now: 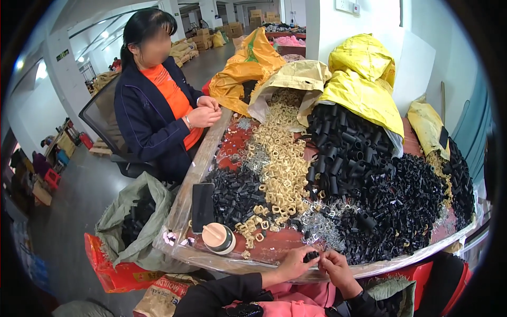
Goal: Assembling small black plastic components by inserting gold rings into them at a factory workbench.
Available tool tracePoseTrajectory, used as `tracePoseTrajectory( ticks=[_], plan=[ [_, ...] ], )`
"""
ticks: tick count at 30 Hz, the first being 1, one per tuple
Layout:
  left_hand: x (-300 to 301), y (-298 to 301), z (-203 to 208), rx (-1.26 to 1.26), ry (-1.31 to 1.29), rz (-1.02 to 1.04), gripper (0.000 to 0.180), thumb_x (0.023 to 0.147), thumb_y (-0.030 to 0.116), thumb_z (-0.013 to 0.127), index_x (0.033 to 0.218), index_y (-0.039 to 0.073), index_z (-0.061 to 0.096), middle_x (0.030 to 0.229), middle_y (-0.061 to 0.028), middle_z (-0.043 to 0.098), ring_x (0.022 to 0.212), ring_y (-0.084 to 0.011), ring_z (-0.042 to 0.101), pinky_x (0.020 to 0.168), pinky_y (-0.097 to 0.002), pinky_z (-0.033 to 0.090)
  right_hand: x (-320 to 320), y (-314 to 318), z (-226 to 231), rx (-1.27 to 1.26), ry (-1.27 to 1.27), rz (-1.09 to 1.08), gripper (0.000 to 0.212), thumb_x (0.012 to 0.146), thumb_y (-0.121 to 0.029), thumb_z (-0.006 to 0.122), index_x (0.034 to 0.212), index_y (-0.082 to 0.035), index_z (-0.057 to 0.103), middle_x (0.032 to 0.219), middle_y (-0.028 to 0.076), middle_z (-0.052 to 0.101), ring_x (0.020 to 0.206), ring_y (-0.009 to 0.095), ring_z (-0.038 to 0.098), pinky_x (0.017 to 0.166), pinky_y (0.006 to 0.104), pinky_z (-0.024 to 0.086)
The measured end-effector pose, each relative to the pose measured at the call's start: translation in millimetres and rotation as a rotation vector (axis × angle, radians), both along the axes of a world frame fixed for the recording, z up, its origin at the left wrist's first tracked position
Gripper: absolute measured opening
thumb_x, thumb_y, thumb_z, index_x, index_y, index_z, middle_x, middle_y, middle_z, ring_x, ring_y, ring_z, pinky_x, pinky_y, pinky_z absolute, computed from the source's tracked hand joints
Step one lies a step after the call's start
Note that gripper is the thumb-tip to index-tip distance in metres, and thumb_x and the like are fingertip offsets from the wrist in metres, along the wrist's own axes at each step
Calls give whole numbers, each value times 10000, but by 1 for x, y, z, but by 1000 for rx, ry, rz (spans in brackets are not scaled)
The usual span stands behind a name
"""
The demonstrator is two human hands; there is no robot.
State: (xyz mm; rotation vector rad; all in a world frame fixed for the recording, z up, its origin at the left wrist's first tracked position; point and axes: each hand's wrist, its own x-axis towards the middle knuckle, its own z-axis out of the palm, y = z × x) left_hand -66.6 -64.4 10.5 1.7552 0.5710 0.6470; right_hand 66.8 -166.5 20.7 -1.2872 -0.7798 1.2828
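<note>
At the table's front edge, my left hand [293, 265] is closed on a small black plastic part [311, 257]. Close beside it, my right hand [338, 270] has its fingers pinched together at the part's right side. Whatever those fingertips hold is too small to make out. Just beyond my hands lies a scatter of small silvery metal pieces [323, 228]. A heap of small black plastic parts [393, 211] spreads to the right of them. Tan ring-shaped pieces [285, 169] run down the middle of the table, with more black parts [237, 195] on their left.
A lidded cup [218, 239] and a dark phone [203, 207] stand near the left edge of the red table [277, 244]. Black tubes [343, 148] spill from a yellow sack [364, 95]. Across the left side sits a co-worker [158, 105], hands together. An open sack [134, 222] stands on the floor.
</note>
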Motion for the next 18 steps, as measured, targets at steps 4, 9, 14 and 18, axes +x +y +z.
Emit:
tracePoseTrajectory(
  ticks=[4,9,14,18],
  plan=[
    [5,2,-3,26,-54,-54,191,745,178,585,843,18,551,691,-115,556,629,-233,551,593,-313,424,4,4,-4,15,50,-7,61,837,-79,470,808,-30,491,629,-4,495,513,44,427,455,175,337],
    [7,-5,-13,-95,-35,-105,200,745,160,580,878,17,536,685,-99,537,633,-177,525,597,-292,414,6,-1,-4,1,37,-14,62,834,-76,476,799,-28,492,623,-12,491,511,42,423,446,177,329],
    [8,-7,-7,-128,1,-118,204,745,153,580,888,19,523,681,-71,518,628,-122,477,589,-267,400,7,-1,-1,32,-156,-28,70,831,-76,485,787,-22,491,618,-20,488,517,32,421,453,171,333],
    [9,-6,-7,-213,-28,-139,196,746,157,582,869,15,527,676,-42,521,620,-118,472,568,-256,389,7,-5,-3,38,-253,-19,82,830,-81,491,782,-14,491,624,-23,491,525,27,422,461,168,338]
  ],
)
